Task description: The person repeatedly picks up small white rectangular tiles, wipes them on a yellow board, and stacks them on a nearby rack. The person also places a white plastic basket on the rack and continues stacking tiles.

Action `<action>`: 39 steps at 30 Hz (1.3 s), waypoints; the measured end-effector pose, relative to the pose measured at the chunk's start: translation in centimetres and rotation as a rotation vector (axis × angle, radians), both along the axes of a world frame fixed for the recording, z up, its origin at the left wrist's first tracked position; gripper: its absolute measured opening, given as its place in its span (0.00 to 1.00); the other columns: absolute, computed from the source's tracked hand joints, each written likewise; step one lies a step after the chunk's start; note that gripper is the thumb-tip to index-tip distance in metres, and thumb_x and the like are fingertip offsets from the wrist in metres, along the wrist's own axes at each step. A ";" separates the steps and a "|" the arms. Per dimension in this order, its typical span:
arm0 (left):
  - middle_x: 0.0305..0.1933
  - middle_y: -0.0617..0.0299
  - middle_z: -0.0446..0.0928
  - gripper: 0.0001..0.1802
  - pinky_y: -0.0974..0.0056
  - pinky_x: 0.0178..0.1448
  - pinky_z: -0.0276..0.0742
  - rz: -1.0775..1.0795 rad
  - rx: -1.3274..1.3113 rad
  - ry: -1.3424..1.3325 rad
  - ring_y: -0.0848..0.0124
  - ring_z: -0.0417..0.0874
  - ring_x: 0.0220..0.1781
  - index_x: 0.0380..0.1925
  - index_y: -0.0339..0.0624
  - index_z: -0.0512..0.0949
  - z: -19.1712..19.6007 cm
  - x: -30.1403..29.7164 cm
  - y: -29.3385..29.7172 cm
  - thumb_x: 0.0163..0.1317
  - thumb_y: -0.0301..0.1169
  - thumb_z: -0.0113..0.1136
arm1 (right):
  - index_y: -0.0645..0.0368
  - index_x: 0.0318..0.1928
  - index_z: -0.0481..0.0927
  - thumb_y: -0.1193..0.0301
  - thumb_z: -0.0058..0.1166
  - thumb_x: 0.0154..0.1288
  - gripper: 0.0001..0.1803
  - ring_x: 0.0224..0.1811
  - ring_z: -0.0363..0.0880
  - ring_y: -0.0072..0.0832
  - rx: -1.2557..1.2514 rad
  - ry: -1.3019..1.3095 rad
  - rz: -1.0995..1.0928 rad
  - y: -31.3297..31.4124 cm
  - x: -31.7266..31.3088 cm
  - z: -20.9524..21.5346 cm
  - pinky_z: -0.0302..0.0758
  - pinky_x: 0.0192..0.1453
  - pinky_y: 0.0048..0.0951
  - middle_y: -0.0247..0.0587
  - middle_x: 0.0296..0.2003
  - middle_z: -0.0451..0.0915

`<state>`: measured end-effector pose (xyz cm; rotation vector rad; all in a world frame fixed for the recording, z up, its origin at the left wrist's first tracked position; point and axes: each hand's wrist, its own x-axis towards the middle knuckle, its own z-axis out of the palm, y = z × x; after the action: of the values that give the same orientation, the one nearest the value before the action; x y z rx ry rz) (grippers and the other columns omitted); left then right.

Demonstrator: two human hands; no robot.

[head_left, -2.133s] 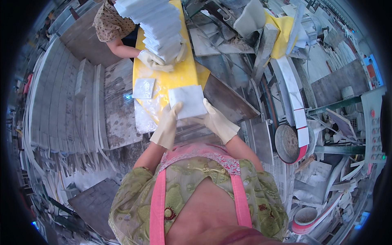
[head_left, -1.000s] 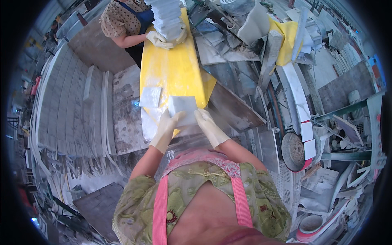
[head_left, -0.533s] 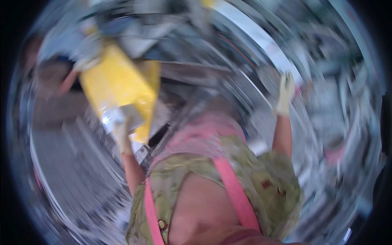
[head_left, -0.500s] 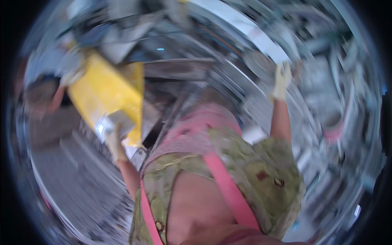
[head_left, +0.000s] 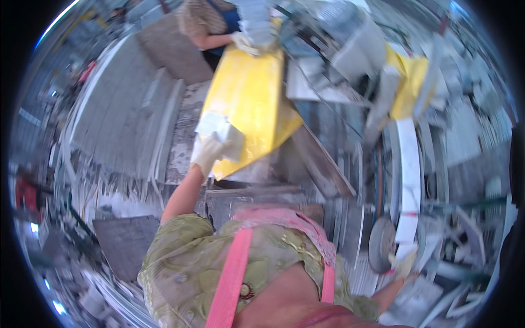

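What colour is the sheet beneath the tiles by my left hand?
The sheet by the left hand is bright yellow, best seen in the head view.

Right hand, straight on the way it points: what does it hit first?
Likely the nearest white tile, just ahead of the right hand; blur leaves depth unclear, and they may already touch.

The yellow-surfaced worktop [head_left: 246, 85] extends from the upper centre of the frame toward the middle. A pale square tile [head_left: 211, 123] lies at its left edge. A second tile [head_left: 237, 143], gripped by the left hand [head_left: 210, 150], overlaps the lower end; contact is indeterminate. A tile stack [head_left: 256, 24] occupies the upper end, base blurred.
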<state>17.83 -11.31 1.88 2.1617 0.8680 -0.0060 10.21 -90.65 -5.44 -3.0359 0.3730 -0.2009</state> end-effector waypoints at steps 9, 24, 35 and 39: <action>0.40 0.40 0.85 0.37 0.58 0.32 0.82 -0.005 0.088 0.047 0.59 0.88 0.28 0.52 0.24 0.75 1.8 0.9 -1.6 0.54 0.47 0.68 | 0.64 0.78 0.55 0.55 0.78 0.43 0.65 0.74 0.64 0.57 0.189 -0.066 -0.071 1.3 5.5 3.6 0.61 0.79 0.44 0.67 0.71 0.66; 0.41 0.42 0.85 0.39 0.59 0.32 0.82 -0.019 0.034 0.031 0.61 0.87 0.27 0.57 0.28 0.75 1.9 0.4 -1.4 0.54 0.49 0.68 | 0.64 0.77 0.56 0.65 0.74 0.41 0.61 0.66 0.72 0.59 0.122 0.364 -0.215 5.4 11.1 4.7 0.71 0.69 0.47 0.65 0.65 0.71; 0.39 0.44 0.84 0.48 0.60 0.34 0.81 -0.155 -0.076 0.027 0.61 0.87 0.30 0.63 0.23 0.68 2.6 -0.4 -0.3 0.62 0.60 0.65 | 0.66 0.74 0.57 0.56 0.63 0.65 0.46 0.61 0.78 0.52 2.002 0.275 0.205 26.1 13.2 5.2 0.78 0.65 0.54 0.59 0.61 0.74; 0.34 0.42 0.83 0.49 0.58 0.36 0.81 -0.259 -0.097 -0.095 0.59 0.87 0.31 0.52 0.18 0.72 2.4 -1.0 0.2 0.64 0.65 0.60 | 0.63 0.70 0.60 0.52 0.60 0.63 0.43 0.57 0.78 0.57 2.354 0.661 0.288 47.0 15.9 2.7 0.77 0.63 0.63 0.63 0.58 0.73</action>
<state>16.79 -11.06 4.29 2.1496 0.5195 -0.0732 26.14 -43.64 -2.71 -0.6780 0.0000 0.7137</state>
